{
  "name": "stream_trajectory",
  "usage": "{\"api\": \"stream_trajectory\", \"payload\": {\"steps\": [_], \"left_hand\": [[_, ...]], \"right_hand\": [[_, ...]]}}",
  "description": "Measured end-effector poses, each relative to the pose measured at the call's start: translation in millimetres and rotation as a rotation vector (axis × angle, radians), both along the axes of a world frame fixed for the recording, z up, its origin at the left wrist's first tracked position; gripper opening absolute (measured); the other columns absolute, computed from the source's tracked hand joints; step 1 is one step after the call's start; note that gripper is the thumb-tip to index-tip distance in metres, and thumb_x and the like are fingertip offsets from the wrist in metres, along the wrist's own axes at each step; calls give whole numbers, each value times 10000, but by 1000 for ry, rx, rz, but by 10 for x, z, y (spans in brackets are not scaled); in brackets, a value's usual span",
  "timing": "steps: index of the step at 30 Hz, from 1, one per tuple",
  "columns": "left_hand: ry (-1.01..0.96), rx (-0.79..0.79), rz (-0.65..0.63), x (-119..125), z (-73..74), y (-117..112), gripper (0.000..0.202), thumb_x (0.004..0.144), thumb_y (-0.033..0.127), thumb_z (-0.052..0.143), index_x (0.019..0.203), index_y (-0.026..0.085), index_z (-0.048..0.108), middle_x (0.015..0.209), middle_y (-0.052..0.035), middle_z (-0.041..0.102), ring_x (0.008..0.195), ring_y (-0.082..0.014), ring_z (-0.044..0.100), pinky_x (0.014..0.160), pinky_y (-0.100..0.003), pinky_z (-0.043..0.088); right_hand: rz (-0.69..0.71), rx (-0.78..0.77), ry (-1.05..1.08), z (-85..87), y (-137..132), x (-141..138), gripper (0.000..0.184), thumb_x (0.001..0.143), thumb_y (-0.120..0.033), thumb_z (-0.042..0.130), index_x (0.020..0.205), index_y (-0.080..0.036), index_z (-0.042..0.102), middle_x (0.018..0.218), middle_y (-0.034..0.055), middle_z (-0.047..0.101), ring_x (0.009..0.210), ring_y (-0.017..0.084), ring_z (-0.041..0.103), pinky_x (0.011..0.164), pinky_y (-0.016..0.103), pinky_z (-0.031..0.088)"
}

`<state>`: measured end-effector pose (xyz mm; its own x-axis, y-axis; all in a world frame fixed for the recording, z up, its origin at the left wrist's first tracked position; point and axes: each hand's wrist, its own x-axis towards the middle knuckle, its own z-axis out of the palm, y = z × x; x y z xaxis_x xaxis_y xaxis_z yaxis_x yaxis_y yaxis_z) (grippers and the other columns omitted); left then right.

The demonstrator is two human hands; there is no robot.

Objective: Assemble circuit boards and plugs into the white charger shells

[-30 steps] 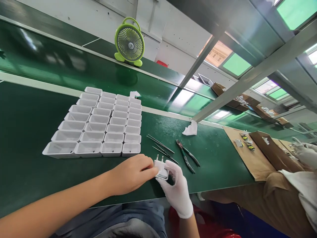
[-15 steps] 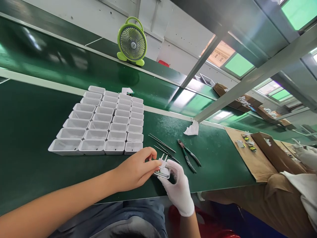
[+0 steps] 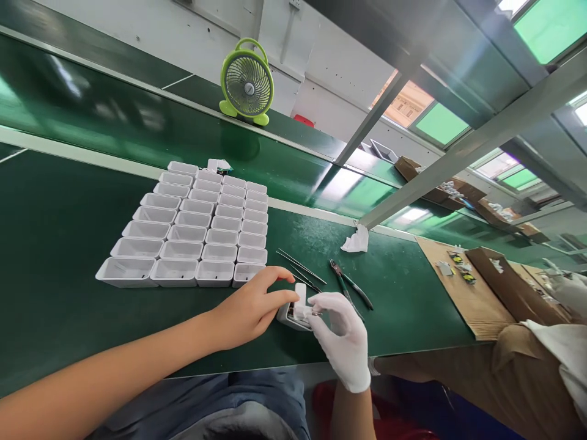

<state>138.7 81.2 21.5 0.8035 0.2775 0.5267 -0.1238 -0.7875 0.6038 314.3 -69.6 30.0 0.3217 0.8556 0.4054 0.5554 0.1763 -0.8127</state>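
My bare left hand (image 3: pixel 250 308) rests on the green bench, its fingers pinched on the left side of a small white shell (image 3: pixel 288 315). My gloved right hand (image 3: pixel 342 333) pinches a small white plug piece (image 3: pixel 301 299) that stands at the top of that shell. Several white plastic shells (image 3: pixel 192 229) stand in tidy rows on the bench, beyond my left hand.
Tweezers (image 3: pixel 300 273) and pliers (image 3: pixel 347 288) lie just beyond my hands. A crumpled white cloth (image 3: pixel 356 239) lies farther back. Cardboard sheets and a box (image 3: pixel 495 281) with small parts sit at right, near another person. A green fan (image 3: pixel 246 78) stands on the rear ledge.
The white plug piece has been turned and lifted at the top of the shell. My right hand shifted right, from under the shell to pinching the piece. My left fingers stayed on the shell's side.
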Motion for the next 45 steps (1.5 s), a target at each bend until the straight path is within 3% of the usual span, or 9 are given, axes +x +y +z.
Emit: {"api": "stream_trajectory", "payload": {"steps": [5, 8, 11, 15, 22, 29, 34, 38, 45], "left_hand": [[-46, -115, -63, 10, 76, -100, 353, 948, 20, 470, 1270, 157, 511, 1169, -104, 535, 1047, -180, 556, 933, -290, 510], [-30, -139, -136, 24, 60, -163, 385, 950, 157, 628, 1305, 161, 479, 1209, -114, 565, 1112, -224, 552, 971, -337, 502], [6, -208, -135, 43, -1, -200, 431, 937, 282, 722, 1287, 189, 488, 1218, -101, 598, 1117, -242, 562, 975, -373, 489], [27, -319, -89, 62, -45, -200, 219, 975, 168, 586, 1186, 194, 535, 1135, -74, 625, 1045, -219, 585, 921, -365, 493], [71, -460, -68, 107, -57, -198, 382, 885, 239, 754, 1217, 219, 565, 1199, -52, 659, 1106, -228, 627, 954, -352, 494], [130, -620, -67, 103, 20, -181, 275, 980, 261, 603, 1254, 250, 581, 1264, -40, 673, 1145, -225, 654, 874, -310, 538], [145, -717, -86, 110, 69, -149, 227, 1021, 235, 507, 1238, 242, 577, 1224, -41, 704, 1163, -202, 659, 997, -329, 512], [154, -753, -98, 119, 76, -161, 239, 1035, 243, 470, 1268, 250, 521, 1244, -49, 695, 1184, -194, 648, 1018, -349, 508], [219, -640, -148, 85, -37, -121, 690, 844, 168, 691, 1451, 285, 384, 1323, -95, 597, 1151, -250, 627, 996, -423, 526]], "right_hand": [[28, 123, -322, 178, 30, -42, 327, 869, 40, 659, 1049, -233, 654, 911, -6, 671, 1019, 135, 634, 895, 296, 536], [17, 149, -405, 211, 37, -131, 350, 858, 69, 640, 1064, -215, 642, 865, 0, 646, 1071, 158, 634, 944, 334, 541], [10, 135, -410, 201, 48, -199, 342, 876, 54, 617, 1083, -217, 644, 956, 24, 673, 1014, 151, 650, 907, 331, 557], [-10, 60, -382, 196, 47, -182, 305, 908, -30, 642, 1128, -241, 649, 1039, 28, 698, 955, 128, 665, 837, 274, 569], [14, -77, -271, 209, -29, -51, 358, 953, -105, 623, 1260, -290, 615, 1173, 7, 723, 1028, 120, 716, 936, 248, 590], [144, -54, -113, 187, -25, 81, 358, 978, -51, 530, 1208, -305, 631, 1239, 10, 705, 1127, 137, 698, 966, 275, 599], [161, -42, -297, 164, 55, 234, 357, 949, -26, 548, 1189, -276, 636, 1307, 37, 665, 1362, 191, 551, 1148, 399, 496], [211, -72, -416, 213, 75, 227, 352, 922, -63, 639, 1201, -277, 638, 1249, 33, 687, 1183, 148, 657, 1034, 296, 562], [47, -47, -576, 182, -84, 173, 298, 935, -79, 631, 1176, -249, 666, 1195, 60, 692, 1035, 137, 703, 905, 242, 601]]}}
